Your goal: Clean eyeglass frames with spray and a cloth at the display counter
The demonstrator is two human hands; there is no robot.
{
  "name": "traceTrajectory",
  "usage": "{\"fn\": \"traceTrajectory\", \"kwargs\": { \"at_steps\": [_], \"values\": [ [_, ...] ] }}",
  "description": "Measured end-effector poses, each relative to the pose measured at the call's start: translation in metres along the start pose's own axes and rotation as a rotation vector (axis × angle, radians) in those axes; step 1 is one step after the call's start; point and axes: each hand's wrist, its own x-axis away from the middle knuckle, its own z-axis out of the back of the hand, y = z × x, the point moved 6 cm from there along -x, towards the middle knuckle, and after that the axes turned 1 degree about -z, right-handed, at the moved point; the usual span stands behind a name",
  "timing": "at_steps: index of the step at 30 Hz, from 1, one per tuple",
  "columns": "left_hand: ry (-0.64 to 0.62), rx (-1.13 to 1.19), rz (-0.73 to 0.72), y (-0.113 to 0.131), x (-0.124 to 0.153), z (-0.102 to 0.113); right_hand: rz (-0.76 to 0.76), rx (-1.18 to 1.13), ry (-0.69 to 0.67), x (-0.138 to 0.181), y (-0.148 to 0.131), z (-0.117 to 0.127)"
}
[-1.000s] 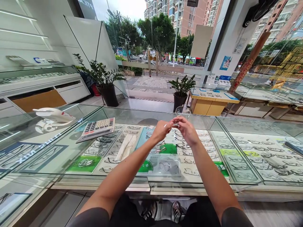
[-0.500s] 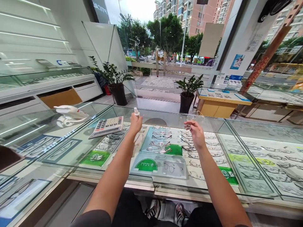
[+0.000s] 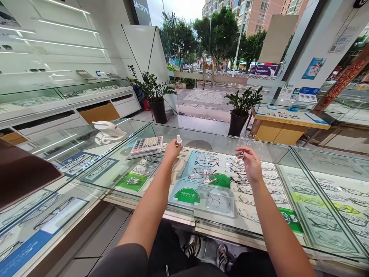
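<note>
My left hand (image 3: 172, 151) is closed around a small white spray bottle (image 3: 179, 140), held upright above the glass counter (image 3: 173, 132). Off to the right, my right hand (image 3: 252, 163) pinches a pair of eyeglasses (image 3: 239, 154); a clear lens shows at the fingertips, and the rest is thin and hard to make out against the glass. Both hands are above the counter top, well apart. Beneath the glass lie several rows of eyeglass frames (image 3: 206, 163), with a green half-round card (image 3: 187, 195) in front of them.
A calculator (image 3: 148, 146) rests on the counter left of my left hand, with a white sculpted object (image 3: 108, 130) beyond it. A dark brown edge (image 3: 25, 173) juts in at left. Potted plants (image 3: 157, 98) stand beyond the counter.
The view has turned left, so the counter and both hands appear farther right. The bottle and the eyeglasses stay in the same hands; the bottle shows more to the right of the left hand.
</note>
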Motion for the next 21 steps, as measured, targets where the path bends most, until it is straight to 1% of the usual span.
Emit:
{"fn": "traceTrajectory", "kwargs": {
  "at_steps": [4, 8, 11, 13, 14, 16, 18, 19, 21],
  "values": [
    [-0.007, -0.010, 0.019, 0.001, 0.001, 0.002, 0.018, -0.009, 0.007, -0.001, -0.004, 0.002],
    [0.034, -0.028, 0.019, 0.015, 0.010, 0.013, 0.035, 0.005, 0.032, -0.003, -0.008, 0.008],
    [0.120, -0.056, -0.007, 0.030, 0.033, 0.033, 0.041, 0.012, 0.051, -0.005, -0.010, 0.012],
    [0.177, -0.096, -0.051, 0.037, 0.055, 0.048, 0.044, 0.003, 0.054, -0.005, -0.011, 0.014],
    [0.180, -0.138, -0.079, 0.039, 0.067, 0.053, 0.046, 0.001, 0.054, -0.006, -0.011, 0.015],
    [0.078, -0.241, -0.072, 0.033, 0.089, 0.054, 0.043, 0.006, 0.051, -0.006, -0.012, 0.015],
    [-0.043, -0.347, -0.029, 0.018, 0.107, 0.049, 0.039, 0.021, 0.046, -0.005, -0.012, 0.014],
    [-0.077, -0.382, -0.015, 0.009, 0.114, 0.047, 0.036, 0.027, 0.040, -0.005, -0.012, 0.014],
    [-0.098, -0.400, -0.009, -0.005, 0.123, 0.044, 0.028, 0.035, 0.023, -0.003, -0.012, 0.011]
  ]
}}
